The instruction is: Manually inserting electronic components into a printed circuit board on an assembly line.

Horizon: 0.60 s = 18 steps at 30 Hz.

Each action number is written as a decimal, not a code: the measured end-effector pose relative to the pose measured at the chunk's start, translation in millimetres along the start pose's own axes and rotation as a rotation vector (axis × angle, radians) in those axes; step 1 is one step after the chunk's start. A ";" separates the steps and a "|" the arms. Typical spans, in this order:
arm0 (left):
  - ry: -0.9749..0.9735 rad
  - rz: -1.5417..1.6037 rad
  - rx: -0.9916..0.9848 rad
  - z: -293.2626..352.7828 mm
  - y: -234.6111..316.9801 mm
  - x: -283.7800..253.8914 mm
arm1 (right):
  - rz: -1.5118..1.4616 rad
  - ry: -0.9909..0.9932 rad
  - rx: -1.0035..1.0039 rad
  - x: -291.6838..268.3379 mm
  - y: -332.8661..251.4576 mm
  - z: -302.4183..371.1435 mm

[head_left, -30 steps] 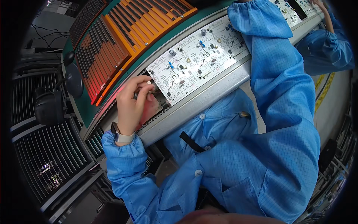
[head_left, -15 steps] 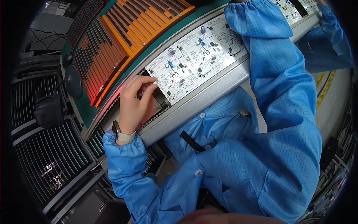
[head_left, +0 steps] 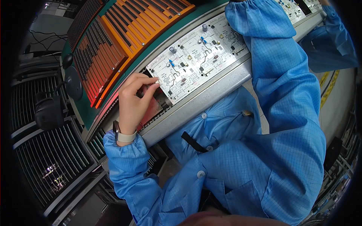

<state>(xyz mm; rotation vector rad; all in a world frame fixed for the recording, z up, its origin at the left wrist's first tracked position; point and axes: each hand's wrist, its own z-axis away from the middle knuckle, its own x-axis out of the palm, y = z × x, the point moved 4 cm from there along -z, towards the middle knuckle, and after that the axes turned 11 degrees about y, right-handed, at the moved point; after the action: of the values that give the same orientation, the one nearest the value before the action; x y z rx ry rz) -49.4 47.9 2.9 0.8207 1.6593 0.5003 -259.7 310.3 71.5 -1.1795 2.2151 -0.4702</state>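
A long white circuit board [head_left: 196, 77], fitted with capacitors, blue parts and black wire-like lines, lies tilted along a metal conveyor rail [head_left: 200, 97]. My left hand [head_left: 134, 98] is at its left end, with thumb and forefinger pinched together on the board's edge. A watch with a pale band [head_left: 126, 138] is on that wrist. My right arm, in a blue checked sleeve [head_left: 279, 71], reaches across the board's right part to the top edge of the picture. The right hand itself lies beyond that edge, so its fingers do not show.
Orange slotted racks [head_left: 128, 28] holding dark strips stand on a green mat [head_left: 89, 113] behind the rail. More white boards [head_left: 292, 13] lie farther right on the line. Another person's blue sleeve [head_left: 335, 37] shows there. Black slotted racks [head_left: 52, 162] stand at left.
My left hand has shifted very slightly left, still pinched at the board's edge. The board has slid a few pixels left and up. My right arm is almost unmoved.
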 end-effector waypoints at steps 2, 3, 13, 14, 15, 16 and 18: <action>0.006 -0.014 0.024 -1.6 3.9 0.7 | 0.012 0.016 -0.018 0.2 7.9 -3.0; 0.003 -0.039 0.042 -2.2 5.9 1.0 | 0.012 0.014 -0.018 -0.2 6.9 -2.9; -0.055 -0.087 0.086 -10.3 16.2 4.9 | -0.065 -0.121 0.345 -41.0 -34.1 -14.9; -0.046 -0.096 0.067 -7.2 11.9 3.3 | -0.150 -0.261 0.593 -33.6 -38.7 -11.6; -0.050 -0.114 0.085 -6.9 13.2 3.0 | -0.150 -0.264 0.591 -23.2 -25.6 -6.9; -0.039 -0.144 0.076 -0.5 9.8 -1.1 | -0.177 -0.120 0.302 2.9 -11.4 -3.2; -0.044 -0.163 0.107 -2.9 12.7 -2.1 | -0.177 0.046 0.016 6.2 -10.6 -1.5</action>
<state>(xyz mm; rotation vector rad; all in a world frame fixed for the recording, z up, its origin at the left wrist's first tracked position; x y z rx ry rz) -48.8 55.0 14.0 0.7610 1.7065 0.2807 -256.7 299.3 76.4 -1.3756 2.1507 -0.5905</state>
